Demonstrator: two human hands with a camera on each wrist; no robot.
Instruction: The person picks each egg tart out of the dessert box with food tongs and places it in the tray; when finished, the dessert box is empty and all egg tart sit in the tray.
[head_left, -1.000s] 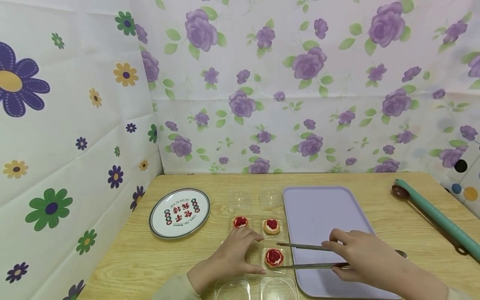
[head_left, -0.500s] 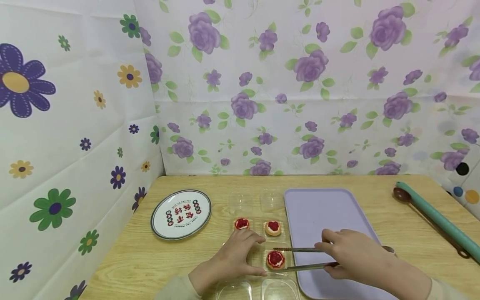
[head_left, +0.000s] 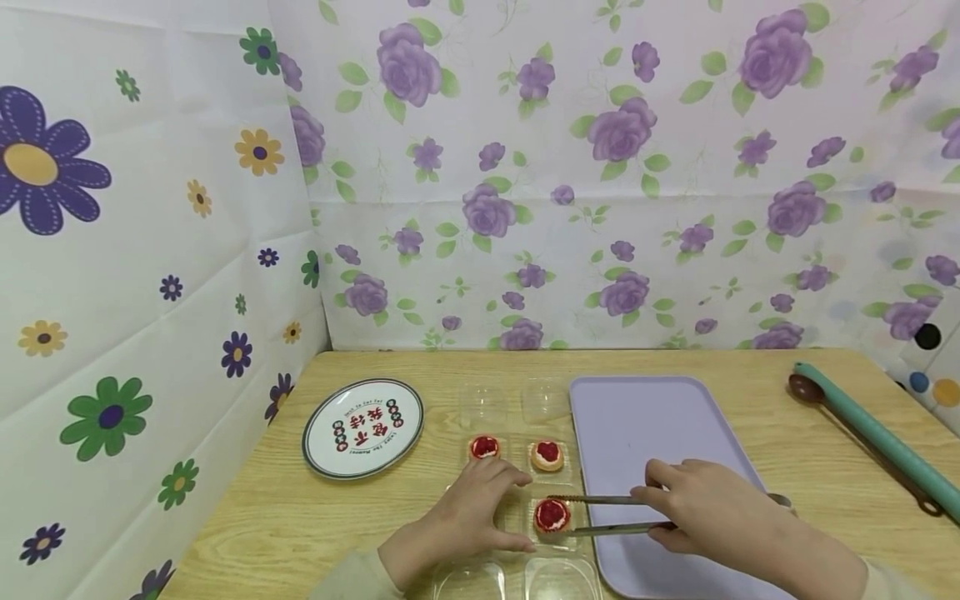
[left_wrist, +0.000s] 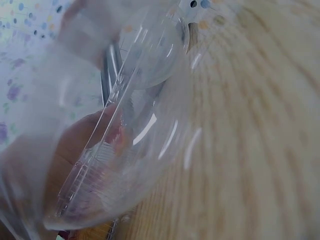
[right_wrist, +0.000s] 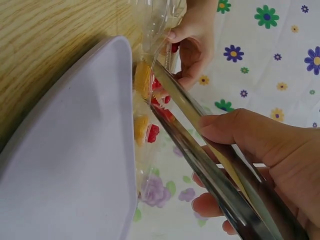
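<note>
My right hand (head_left: 712, 508) grips metal tongs (head_left: 615, 502), also large in the right wrist view. The tong tips lie on either side of the nearest tart (head_left: 552, 516), which has red topping and sits in a clear plastic box (head_left: 573, 492). Beside that box, my left hand (head_left: 468, 512) rests with thumb and index finger spread apart; in the left wrist view clear plastic (left_wrist: 160, 120) covers much of it. Two more red-topped tarts, the right tart (head_left: 547, 456) and left tart (head_left: 484, 447), stand just behind, the left one partly hidden by the hand.
A lilac tray (head_left: 637, 417) lies right of the boxes, under the tongs and right hand. A printed white plate (head_left: 397, 400) is at left. Clear plastic lids (head_left: 562, 579) stand open at the front. A brown ladle (head_left: 806, 387) and teal rod (head_left: 870, 433) lie far right.
The tongs have shifted left, and their tips have drawn closer together around the nearest tart. My left hand holds nearly the same place; the head view has moved slightly.
</note>
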